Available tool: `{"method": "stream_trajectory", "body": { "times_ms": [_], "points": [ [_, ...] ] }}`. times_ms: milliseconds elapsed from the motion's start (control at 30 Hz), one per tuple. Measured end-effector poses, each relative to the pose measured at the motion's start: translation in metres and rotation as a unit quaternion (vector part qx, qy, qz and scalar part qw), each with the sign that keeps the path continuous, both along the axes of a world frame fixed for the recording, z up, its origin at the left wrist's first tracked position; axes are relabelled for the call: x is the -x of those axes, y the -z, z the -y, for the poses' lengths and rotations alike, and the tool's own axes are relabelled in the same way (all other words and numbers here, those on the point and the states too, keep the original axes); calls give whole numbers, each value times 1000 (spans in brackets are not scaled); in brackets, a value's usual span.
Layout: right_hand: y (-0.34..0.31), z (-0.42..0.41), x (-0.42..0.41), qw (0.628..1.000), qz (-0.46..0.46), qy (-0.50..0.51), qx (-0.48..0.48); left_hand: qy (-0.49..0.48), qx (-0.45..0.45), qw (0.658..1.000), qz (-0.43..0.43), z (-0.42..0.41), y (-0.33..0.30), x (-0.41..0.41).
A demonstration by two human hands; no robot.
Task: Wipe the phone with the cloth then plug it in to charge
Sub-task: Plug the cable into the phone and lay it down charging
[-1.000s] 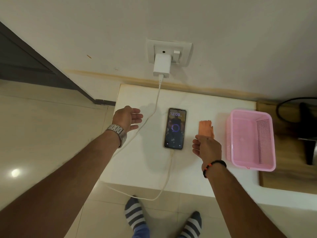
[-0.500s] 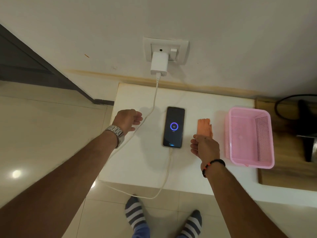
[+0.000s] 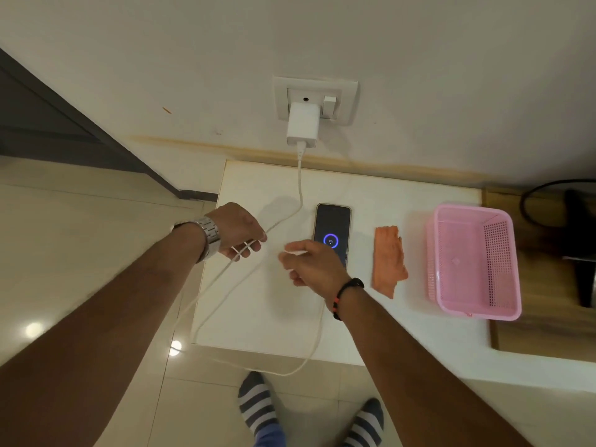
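This looks like a room in a home. Glossy cream floor tiles (image 3: 80, 253) run underfoot, catching ceiling lights, and the person stands on them in striped socks (image 3: 258, 404), no shoes. A plain painted wall (image 3: 419, 59) carries a domestic socket plate (image 3: 315, 100) with a white charger (image 3: 303, 125) plugged in. Below sits a low white table (image 3: 258, 301), a pink plastic basket (image 3: 472, 261) on it, a wooden surface (image 3: 541, 317) alongside, and a dark door frame (image 3: 96, 124) at left.
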State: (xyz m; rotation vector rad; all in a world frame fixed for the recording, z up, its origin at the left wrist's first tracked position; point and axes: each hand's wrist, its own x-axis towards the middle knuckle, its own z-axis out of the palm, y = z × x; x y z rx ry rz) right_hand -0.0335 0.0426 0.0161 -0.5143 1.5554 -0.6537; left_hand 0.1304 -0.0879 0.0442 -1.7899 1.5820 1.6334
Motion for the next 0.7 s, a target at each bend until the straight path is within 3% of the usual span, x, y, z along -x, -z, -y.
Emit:
{"method": "stream_trajectory", "body": {
  "times_ms": [100, 233, 467, 567, 700],
  "points": [
    [-13, 26, -18, 995, 91, 14, 25, 37, 24, 999, -6, 14, -12, -2],
    [-19, 54, -27, 991, 88, 97, 37, 34, 40, 998, -28, 38, -20, -12],
    [-19, 92, -20, 955, 179, 235, 2, 44, 22, 999, -16, 57, -13, -41],
    [-13, 97, -17, 971, 141, 190, 20, 81, 52, 995, 10, 66, -14, -43],
    [-9, 106, -19, 967, 169, 177, 70, 202, 126, 970, 48, 78, -13, -26]
  ]
}}
